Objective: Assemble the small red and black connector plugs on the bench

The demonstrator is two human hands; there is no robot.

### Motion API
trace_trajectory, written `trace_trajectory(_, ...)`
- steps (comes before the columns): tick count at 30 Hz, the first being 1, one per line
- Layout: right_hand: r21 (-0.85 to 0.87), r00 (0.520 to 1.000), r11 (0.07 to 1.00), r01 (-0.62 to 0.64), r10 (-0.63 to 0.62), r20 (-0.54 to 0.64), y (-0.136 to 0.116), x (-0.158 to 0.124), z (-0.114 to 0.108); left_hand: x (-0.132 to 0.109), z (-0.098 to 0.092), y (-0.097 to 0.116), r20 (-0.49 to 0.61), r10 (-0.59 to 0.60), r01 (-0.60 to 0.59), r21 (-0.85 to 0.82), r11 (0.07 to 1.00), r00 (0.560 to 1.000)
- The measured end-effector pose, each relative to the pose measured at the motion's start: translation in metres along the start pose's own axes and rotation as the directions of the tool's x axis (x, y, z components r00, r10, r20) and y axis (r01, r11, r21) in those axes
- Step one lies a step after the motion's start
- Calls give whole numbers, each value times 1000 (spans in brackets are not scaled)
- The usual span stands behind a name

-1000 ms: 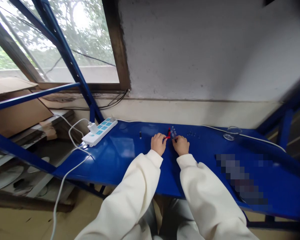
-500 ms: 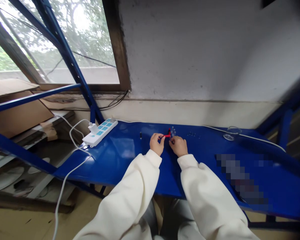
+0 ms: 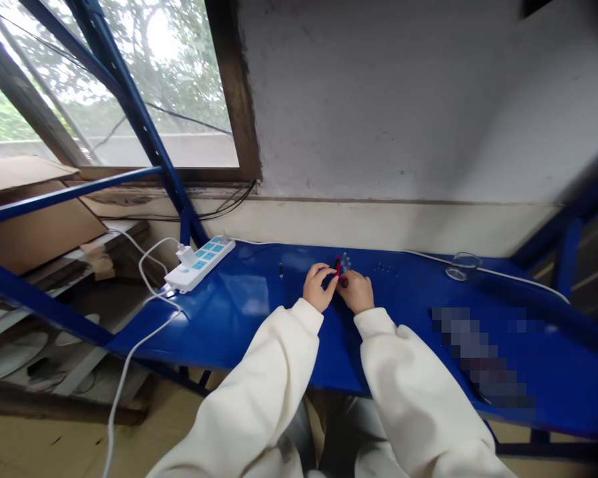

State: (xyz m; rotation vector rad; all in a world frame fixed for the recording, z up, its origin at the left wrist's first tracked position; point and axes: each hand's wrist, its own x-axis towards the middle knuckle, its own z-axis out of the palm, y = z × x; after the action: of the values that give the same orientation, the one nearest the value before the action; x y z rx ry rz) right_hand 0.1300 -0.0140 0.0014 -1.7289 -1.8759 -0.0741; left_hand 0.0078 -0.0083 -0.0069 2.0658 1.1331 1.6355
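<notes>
My left hand [image 3: 319, 285] is curved above the blue table, thumb and fingertips close to a small red item [image 3: 337, 263]. Just right of it, my right hand [image 3: 357, 290] has its fingers curled together; what they hold is too small to make out. Small clear pieces [image 3: 345, 260] lie just beyond my right fingertips, next to the red item. A short dark cylinder [image 3: 281, 270] is on the table to the left of my hands. More tiny clear pieces [image 3: 381, 267] are scattered to the right.
A white power strip [image 3: 202, 263] with a plug and cable sits on the table's left end. At the back right lies a clear ring-shaped item [image 3: 457, 273] by a white cable. Blue metal posts [image 3: 149, 139] frame the table [image 3: 239, 332].
The red piece that lay crosswise between my hands now shows no more in that position. My left hand has shifted slightly right, its fingers more spread. My right hand is nearly unmoved.
</notes>
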Motion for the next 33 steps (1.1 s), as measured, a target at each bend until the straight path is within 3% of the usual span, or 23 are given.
trace_trajectory(9, 116, 987, 981, 154, -148, -62, -2, -2, 2, 4, 0, -5, -43, -172, 167, -113, 980, 984)
trace_trajectory(19, 180, 976, 959, 218, -218, -25, -5, -3, 1, 6, -10, -10, 143, -349, 355, -16, 935, 926)
trace_trajectory(24, 233, 972, 947, 221, -234, 33, -5, -2, 7, 5, -16, -16, 198, -367, 356, 92, 930, 909)
trace_trajectory(28, 268, 970, 939, 214, -236, 55, -6, -3, 9, 7, -25, -16, 110, -397, 353, 289, 890, 911)
trace_trajectory(30, 285, 969, 935, 209, -237, 66, -6, -3, 10, 10, -32, -16, 19, -442, 391, 431, 813, 897)
trace_trajectory(33, 299, 969, 934, 194, -230, 91, -8, -5, 10, 16, -44, -18, -81, -545, 480, 593, 646, 834)
